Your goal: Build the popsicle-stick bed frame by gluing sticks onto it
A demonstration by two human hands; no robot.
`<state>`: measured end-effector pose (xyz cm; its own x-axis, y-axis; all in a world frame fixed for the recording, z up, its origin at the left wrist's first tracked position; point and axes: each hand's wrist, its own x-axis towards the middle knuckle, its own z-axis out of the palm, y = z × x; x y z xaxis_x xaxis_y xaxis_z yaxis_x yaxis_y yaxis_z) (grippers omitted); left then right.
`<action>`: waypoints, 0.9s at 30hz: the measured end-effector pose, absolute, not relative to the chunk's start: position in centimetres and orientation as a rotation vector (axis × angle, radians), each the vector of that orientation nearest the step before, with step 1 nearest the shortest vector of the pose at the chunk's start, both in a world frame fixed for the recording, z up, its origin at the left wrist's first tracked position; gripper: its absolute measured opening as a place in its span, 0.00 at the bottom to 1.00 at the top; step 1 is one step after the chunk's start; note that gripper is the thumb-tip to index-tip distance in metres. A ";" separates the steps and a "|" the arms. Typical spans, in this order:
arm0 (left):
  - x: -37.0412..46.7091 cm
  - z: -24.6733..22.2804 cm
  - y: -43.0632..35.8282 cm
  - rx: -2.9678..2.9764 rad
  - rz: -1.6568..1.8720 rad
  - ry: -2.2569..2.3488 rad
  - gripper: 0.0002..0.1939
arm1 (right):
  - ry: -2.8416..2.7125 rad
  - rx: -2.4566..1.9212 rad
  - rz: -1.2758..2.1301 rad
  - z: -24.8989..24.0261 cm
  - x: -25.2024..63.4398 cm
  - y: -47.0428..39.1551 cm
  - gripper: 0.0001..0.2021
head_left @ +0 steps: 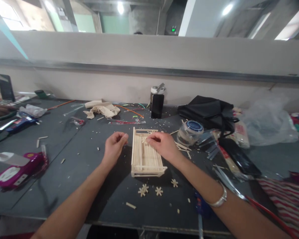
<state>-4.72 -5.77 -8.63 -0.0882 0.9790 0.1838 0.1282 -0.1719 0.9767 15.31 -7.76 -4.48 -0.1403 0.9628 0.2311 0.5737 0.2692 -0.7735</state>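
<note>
A small frame of pale wooden sticks (149,156), its slats side by side and a rail at each end, lies in front of me. Over its upper part, my right hand (163,145) pinches a little wooden star (144,141). Whether the star touches the slats I cannot tell. Left of the frame and apart from it, my left hand (116,146) is closed, thumb against the curled fingers; anything inside is hidden. Nearer me lie more stick stars, one (159,191) in the middle, another (174,183) to the right, and two overlapping (143,190) to the left.
Behind the frame a phone (157,106) stands upright. At right are a clear jar (190,132), a black bag (209,113) and a flat phone (240,157). A purple glue gun (20,171) lies left. Another person's hand (0,111) shows at the far left.
</note>
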 end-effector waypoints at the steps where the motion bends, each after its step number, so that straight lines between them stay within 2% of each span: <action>1: -4.8 -8.8 -5.7 1.388 1.360 1.290 0.13 | -1.842 -1.404 0.660 -4.5 15.3 -7.9 0.06; 17: -5.2 -11.0 -4.4 1.546 1.253 1.502 0.15 | -2.042 -1.436 0.463 -3.9 16.2 -9.3 0.08; 23: -5.4 -10.8 -4.5 1.541 1.273 1.552 0.19 | -2.047 -1.704 0.245 -2.2 21.7 -15.7 0.11; 27: -5.2 -10.5 -4.7 1.547 1.309 1.577 0.21 | -1.999 -1.889 0.009 -5.5 27.1 -21.7 0.19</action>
